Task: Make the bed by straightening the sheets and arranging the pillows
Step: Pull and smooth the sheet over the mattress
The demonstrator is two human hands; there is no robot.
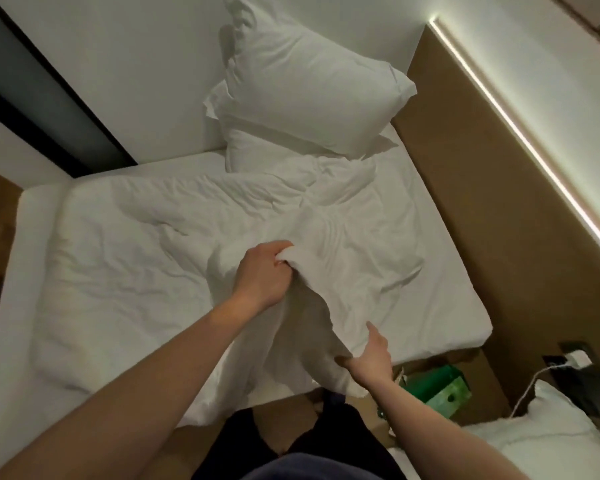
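A rumpled white duvet lies across the bed. My left hand grips a bunched fold of the duvet and holds it lifted off the mattress. Below it, my right hand pinches the hanging edge of the same duvet, with the thumb under the cloth and the fingers stretched along it. Two white pillows are stacked at the head of the bed against the wall, the upper pillow leaning over the lower pillow.
A brown headboard panel with a lit strip runs along the right. A green box sits on the floor by the bed's corner. A second white bed and a charger cable are at lower right.
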